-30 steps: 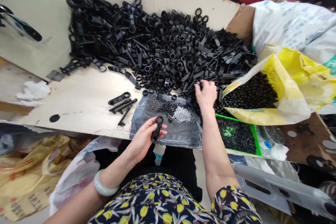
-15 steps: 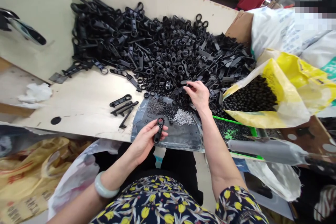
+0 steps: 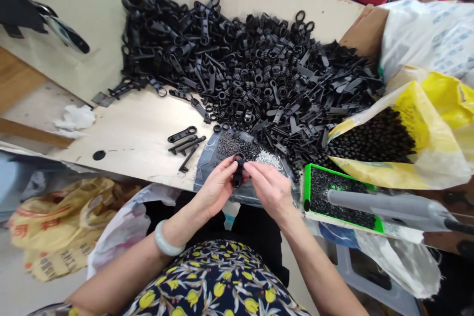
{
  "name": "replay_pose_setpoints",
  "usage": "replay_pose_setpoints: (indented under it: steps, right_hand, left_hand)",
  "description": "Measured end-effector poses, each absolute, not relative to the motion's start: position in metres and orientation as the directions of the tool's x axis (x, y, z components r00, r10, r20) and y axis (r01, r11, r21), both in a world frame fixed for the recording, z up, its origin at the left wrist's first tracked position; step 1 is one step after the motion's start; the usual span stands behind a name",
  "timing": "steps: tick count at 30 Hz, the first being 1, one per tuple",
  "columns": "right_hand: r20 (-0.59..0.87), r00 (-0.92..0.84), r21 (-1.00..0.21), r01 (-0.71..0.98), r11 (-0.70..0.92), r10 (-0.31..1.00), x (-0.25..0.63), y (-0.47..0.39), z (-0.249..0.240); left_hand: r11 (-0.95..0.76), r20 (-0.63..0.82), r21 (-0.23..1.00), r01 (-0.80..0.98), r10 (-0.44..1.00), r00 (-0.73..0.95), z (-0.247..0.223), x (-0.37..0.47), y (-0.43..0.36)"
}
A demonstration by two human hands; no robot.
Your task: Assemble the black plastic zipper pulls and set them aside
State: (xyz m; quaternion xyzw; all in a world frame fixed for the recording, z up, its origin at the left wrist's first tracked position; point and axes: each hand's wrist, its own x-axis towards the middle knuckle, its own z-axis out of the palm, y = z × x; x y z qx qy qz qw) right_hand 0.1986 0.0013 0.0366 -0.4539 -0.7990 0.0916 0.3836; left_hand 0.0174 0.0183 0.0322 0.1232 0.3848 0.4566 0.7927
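Observation:
Low over the front of the bench, my left hand (image 3: 215,188) is closed around a black plastic part with a ringed end (image 3: 237,177); a spot of red shows inside the ring. The fingers of my right hand (image 3: 272,187) are pinched together against the right side of this part, and whatever they hold is hidden. Beneath both hands lies a dark plastic sheet (image 3: 205,174). On it are a heap of shiny metal pins (image 3: 269,159) and a heap of tiny dark grey pieces (image 3: 228,145).
A large pile of black plastic parts (image 3: 255,69) covers the back. Several finished-looking black parts (image 3: 182,134) lie left of the sheet. To the right are a green-rimmed tray (image 3: 308,182), a grey cylindrical tool (image 3: 388,203) above it, and a yellow bag (image 3: 425,108) of black pieces.
My right hand has come back from the pile's near edge to the part in my left hand. The left hand has lifted slightly and shifted right; the whole view has turned a little.

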Motion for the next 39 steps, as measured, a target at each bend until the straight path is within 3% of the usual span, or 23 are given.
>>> replay_pose_setpoints:
  steps: [4, 8, 14, 23, 39]
  right_hand:
    - [0.483, -0.385, -0.438, 0.672, 0.598, 0.786, 0.191, -0.023, 0.032]
    - [0.466, -0.341, -0.500, 0.660, 0.561, 0.817, 0.188, -0.034, 0.020]
    - [0.568, -0.246, -0.492, 0.664, 0.563, 0.786, 0.189, -0.041, 0.011]
    - [0.538, -0.220, -0.542, 0.649, 0.534, 0.814, 0.183, -0.052, 0.019]
    - [0.539, -0.223, -0.501, 0.691, 0.521, 0.813, 0.172, -0.059, 0.005]
  left_hand:
    - [0.519, -0.493, 0.565, -0.642, 0.836, 0.243, 0.030, 0.023, 0.014]
    - [0.501, -0.480, 0.553, -0.666, 0.845, 0.236, 0.029, 0.024, 0.006]
    - [0.513, -0.444, 0.558, -0.652, 0.849, 0.288, 0.027, 0.026, -0.002]
    - [0.480, -0.412, 0.571, -0.666, 0.869, 0.273, 0.031, 0.029, -0.008]
    - [0.387, -0.366, 0.737, -0.554, 0.918, 0.154, 0.028, 0.030, -0.010]
